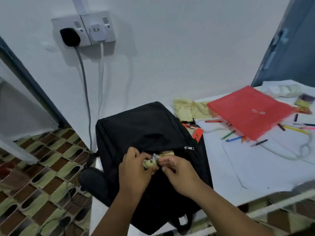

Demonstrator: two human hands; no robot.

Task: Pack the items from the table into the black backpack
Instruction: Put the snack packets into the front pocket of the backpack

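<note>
The backpack (144, 133) takes up the lower middle of the frame, lying flat on the left end of the white table (255, 167) with its front pocket unzipped. It looks soft and floppy to me, so the pocket mouth will probably sag shut unless someone holds it open.

The red folder (250, 111) sits at the right. It's thin and bendy but broad, so I'd lift it by an edge and slide it in flat. A yellow cloth (189, 109) lies just left of it, limp enough to grab anywhere.

Pens (233, 139) are scattered around the folder. They're light and rolly, so better scooped up as a bunch.

At the pocket, the left hand (134, 171) is wrapped around a small yellowish packet (150, 163) while the right hand (177, 172) pinches its end. It looks crinkly and light, so an easy pinch should do.
</note>
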